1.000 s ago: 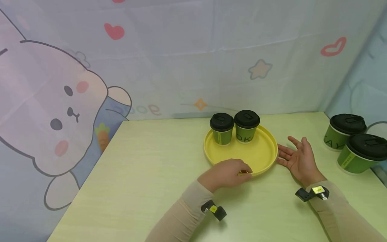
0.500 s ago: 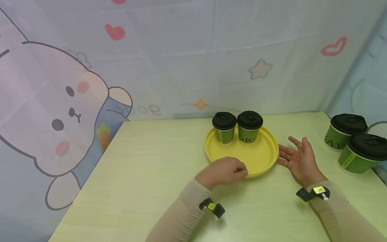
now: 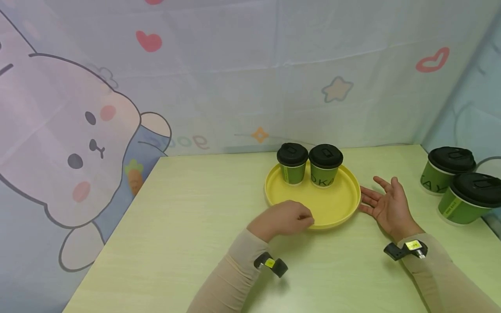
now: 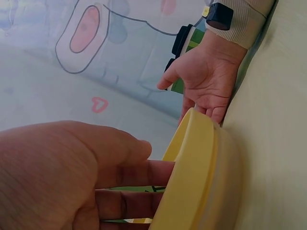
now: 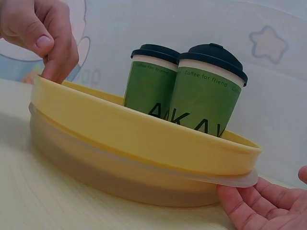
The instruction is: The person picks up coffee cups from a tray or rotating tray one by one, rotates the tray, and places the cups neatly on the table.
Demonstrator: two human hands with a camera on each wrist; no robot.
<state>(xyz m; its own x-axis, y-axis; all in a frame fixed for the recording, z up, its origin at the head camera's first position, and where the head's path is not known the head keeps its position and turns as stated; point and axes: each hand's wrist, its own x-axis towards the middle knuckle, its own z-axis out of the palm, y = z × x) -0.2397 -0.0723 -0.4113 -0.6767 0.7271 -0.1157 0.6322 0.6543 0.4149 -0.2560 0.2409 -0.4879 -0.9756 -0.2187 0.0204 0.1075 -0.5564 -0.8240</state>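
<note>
Yellow tray (image 3: 321, 206) flat, 2 cups (image 3: 325, 167) upright inside, left hand (image 3: 282, 218) and right hand (image 3: 388, 211) unclenched at rim

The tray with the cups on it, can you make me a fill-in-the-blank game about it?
The tray is coloured ____.
The number of cups standing on it is ____.
In the right wrist view, one cup's small print reads "Coffee for ____".
The hand nearest the cups off the tray is the person's ____ one.

Missing words: yellow; two; friend; right.

Yellow tray (image 3: 325, 204) beneath two lidded cups (image 3: 292, 169) (image 3: 324, 171)
</note>
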